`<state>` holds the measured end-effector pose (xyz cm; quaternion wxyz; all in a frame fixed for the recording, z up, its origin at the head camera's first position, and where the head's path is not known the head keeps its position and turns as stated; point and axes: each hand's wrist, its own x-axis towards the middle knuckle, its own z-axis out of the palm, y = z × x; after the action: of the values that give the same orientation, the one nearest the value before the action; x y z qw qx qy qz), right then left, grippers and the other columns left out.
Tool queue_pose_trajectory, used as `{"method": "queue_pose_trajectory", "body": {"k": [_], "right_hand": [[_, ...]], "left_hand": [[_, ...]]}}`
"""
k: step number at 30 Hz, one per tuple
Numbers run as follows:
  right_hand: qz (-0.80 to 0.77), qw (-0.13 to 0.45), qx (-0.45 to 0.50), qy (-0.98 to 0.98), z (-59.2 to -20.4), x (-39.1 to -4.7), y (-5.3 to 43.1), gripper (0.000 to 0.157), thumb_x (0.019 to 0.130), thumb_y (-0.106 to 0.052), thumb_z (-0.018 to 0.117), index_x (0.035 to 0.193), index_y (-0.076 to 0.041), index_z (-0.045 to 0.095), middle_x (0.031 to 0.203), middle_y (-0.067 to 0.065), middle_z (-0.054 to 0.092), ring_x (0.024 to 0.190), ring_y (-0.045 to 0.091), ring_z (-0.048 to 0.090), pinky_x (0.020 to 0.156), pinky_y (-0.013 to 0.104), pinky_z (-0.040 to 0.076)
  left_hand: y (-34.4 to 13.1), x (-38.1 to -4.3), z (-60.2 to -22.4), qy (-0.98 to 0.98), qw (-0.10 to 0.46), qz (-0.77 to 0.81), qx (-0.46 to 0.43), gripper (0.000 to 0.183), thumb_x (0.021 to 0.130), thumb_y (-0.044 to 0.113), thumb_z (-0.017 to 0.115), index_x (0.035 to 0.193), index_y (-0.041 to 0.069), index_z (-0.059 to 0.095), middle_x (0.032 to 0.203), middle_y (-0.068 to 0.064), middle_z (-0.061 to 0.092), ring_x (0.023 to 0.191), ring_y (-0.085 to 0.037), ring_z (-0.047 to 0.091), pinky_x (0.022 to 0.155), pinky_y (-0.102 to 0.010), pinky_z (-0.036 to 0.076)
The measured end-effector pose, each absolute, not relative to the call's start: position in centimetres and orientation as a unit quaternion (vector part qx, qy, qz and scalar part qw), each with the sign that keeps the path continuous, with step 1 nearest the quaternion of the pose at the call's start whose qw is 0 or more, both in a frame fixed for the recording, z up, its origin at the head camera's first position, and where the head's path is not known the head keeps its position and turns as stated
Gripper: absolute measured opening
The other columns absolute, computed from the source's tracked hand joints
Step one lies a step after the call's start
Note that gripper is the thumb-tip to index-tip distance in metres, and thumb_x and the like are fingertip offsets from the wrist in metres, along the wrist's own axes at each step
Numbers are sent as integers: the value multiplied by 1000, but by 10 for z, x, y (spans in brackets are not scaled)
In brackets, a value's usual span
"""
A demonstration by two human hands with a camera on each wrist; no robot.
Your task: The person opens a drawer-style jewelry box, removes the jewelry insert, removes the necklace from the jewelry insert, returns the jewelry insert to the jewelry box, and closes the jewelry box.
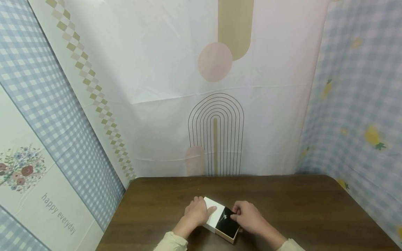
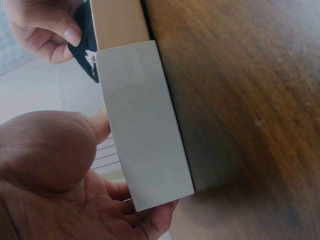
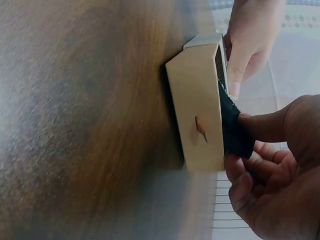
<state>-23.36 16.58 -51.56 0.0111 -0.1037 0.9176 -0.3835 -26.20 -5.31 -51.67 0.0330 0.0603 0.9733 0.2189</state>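
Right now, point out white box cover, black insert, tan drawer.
White box cover [image 2: 145, 125]: left wrist view, side wall.
Black insert [image 1: 228, 226]: head view, top surface.
Tan drawer [image 3: 194, 95]: right wrist view, end wall.

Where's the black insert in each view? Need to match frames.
Head: black insert near the bottom, just right of centre.
Left wrist: black insert at upper left, partly hidden.
Right wrist: black insert right of centre.
Shared landmark: right hand, pinching its edge.

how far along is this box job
Done: drawer partly out of the white cover. In hand: the right hand pinches the black pad, one edge raised; the left hand holds the cover. Remaining, perhaps: freeing or reseating the pad, still partly in the drawer.
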Motion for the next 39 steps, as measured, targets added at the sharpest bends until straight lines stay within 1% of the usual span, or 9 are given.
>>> {"method": "queue_pose_trajectory", "body": {"k": [3, 9, 18, 21, 22, 25, 31, 35, 39], "right_hand": [[-408, 22, -117, 905, -517, -233, 170, 15, 88, -11, 82, 90, -9, 67, 77, 1, 66, 71, 15, 59, 63, 26, 48], [-441, 33, -130, 887, -517, -231, 177, 14, 90, -11, 79, 94, -8, 67, 83, 2, 69, 74, 13, 60, 66, 25, 49], [-438, 5, -103, 893, -514, -230, 187, 13, 91, -11, 79, 93, -11, 66, 84, 0, 69, 76, 10, 61, 69, 23, 50], [-457, 6, -93, 884, -513, -231, 191, 13, 91, -9, 78, 94, -9, 66, 85, 2, 69, 74, 11, 62, 64, 24, 54], [-467, 8, -89, 880, -513, -232, 192, 12, 91, -8, 78, 94, -8, 66, 85, 4, 69, 73, 12, 63, 62, 24, 56], [-497, 14, -74, 864, -511, -231, 195, 13, 92, -6, 77, 96, -4, 65, 86, 8, 70, 69, 16, 65, 57, 28, 60], [-528, 11, -68, 846, -502, -232, 202, 16, 93, -5, 76, 100, 1, 63, 88, 12, 72, 68, 16, 67, 58, 33, 63], [-544, 13, -61, 837, -497, -234, 206, 18, 94, -6, 76, 102, 3, 63, 91, 13, 75, 67, 17, 68, 59, 33, 63], [-557, 7, -43, 829, -490, -236, 208, 19, 94, -6, 75, 104, 5, 63, 90, 14, 77, 66, 22, 70, 61, 33, 63]], "left_hand": [[-53, -263, -517, 973, 34, 220, 59, 75, 99, 54, 71, 133, -12, 60, 126, -31, 63, 120, -47, 65, 99, -62, 57], [-52, -263, -516, 973, 36, 220, 56, 75, 98, 54, 71, 131, -12, 60, 123, -29, 63, 118, -46, 65, 98, -63, 57], [-53, -264, -523, 976, 22, 209, 60, 77, 100, 57, 67, 131, -12, 60, 123, -29, 63, 117, -46, 65, 96, -61, 58], [-53, -266, -525, 975, 21, 212, 60, 78, 99, 58, 68, 131, -13, 60, 123, -30, 63, 117, -47, 65, 96, -62, 58], [-53, -265, -521, 973, 29, 223, 59, 77, 98, 54, 72, 132, -14, 59, 124, -31, 63, 118, -47, 65, 98, -63, 57], [-53, -267, -526, 975, 21, 212, 61, 76, 98, 57, 70, 129, -12, 61, 121, -28, 64, 115, -46, 66, 94, -62, 58], [-54, -268, -531, 975, 20, 213, 62, 75, 99, 56, 68, 129, -12, 60, 119, -28, 63, 113, -45, 66, 94, -61, 58], [-54, -266, -529, 974, 21, 218, 59, 73, 99, 54, 70, 127, -12, 60, 116, -27, 63, 111, -45, 66, 93, -61, 58], [-54, -263, -522, 971, 23, 233, 58, 73, 96, 52, 74, 126, -13, 60, 115, -29, 63, 112, -46, 65, 94, -63, 57]]}}
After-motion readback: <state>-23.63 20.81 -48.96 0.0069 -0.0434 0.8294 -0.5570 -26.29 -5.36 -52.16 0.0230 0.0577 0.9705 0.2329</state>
